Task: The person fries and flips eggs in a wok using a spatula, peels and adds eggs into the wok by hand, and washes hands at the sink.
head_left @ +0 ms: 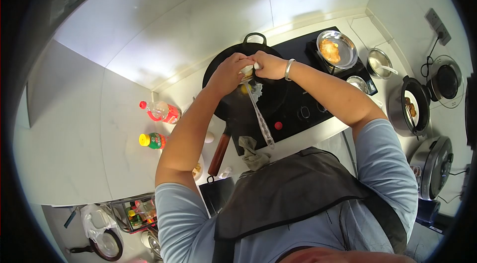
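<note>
Both my hands are over the black wok (218, 64) on the stove, fingers closed round white eggshell pieces. My left hand (229, 75) pinches one eggshell piece (246, 69). Close beside it, my right hand (270, 66) grips another bit of shell (257, 65). Just below them, a yellow yolk (245, 89) with whitening egg white (257, 91) lies in the wok, partly covered by a spatula (260, 116). Its handle reaches over the wok's near rim. The wok's brown wooden handle (219, 155) points toward me at the left.
Right of the wok, a steel plate (349, 50) holds a fried egg (329, 50). A small pot (379, 62), a black pot (408, 109) and a rice cooker (435, 168) stand farther right. Two bottles (166, 112) (154, 140) are at left; a grey cloth (253, 154) lies at the front edge.
</note>
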Demonstrator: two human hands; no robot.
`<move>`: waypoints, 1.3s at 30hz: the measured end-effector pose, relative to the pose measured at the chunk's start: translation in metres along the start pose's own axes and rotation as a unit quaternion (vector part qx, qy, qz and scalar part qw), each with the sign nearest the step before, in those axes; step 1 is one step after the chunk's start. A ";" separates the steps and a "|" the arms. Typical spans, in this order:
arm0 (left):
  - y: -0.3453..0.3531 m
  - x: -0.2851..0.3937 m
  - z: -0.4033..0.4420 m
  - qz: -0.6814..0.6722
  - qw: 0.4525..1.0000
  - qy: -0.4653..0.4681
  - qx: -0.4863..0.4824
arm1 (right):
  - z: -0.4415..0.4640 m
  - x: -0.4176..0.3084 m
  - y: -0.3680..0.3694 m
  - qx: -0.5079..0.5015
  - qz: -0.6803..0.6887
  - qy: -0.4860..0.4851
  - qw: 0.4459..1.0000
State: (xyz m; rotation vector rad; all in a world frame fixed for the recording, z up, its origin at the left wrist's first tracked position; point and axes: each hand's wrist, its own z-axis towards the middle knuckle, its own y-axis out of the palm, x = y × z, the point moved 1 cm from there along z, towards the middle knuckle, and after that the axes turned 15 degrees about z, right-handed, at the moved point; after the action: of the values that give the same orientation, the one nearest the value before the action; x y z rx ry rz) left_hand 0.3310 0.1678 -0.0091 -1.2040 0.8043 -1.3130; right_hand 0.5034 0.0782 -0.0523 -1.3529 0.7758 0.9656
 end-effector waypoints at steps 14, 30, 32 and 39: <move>-0.024 0.010 0.001 0.072 0.997 0.015 0.018 | 0.000 0.003 0.005 0.008 0.002 0.006 1.000; -0.017 0.017 0.001 0.061 0.997 -0.016 0.036 | -0.006 0.034 0.023 0.127 0.112 0.002 0.986; -0.004 0.009 -0.003 -0.038 0.994 -0.085 0.065 | -0.004 0.048 0.028 0.146 0.227 0.049 0.962; 0.046 0.020 -0.008 -0.473 0.801 -0.321 0.176 | -0.005 0.030 0.037 0.145 0.393 -0.013 0.908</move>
State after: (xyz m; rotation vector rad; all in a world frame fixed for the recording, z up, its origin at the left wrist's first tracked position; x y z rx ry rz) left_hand 0.3393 0.1407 -0.0511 -1.6592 -0.6267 -1.5477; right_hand 0.4828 0.0752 -0.0954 -0.7488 1.4354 1.4094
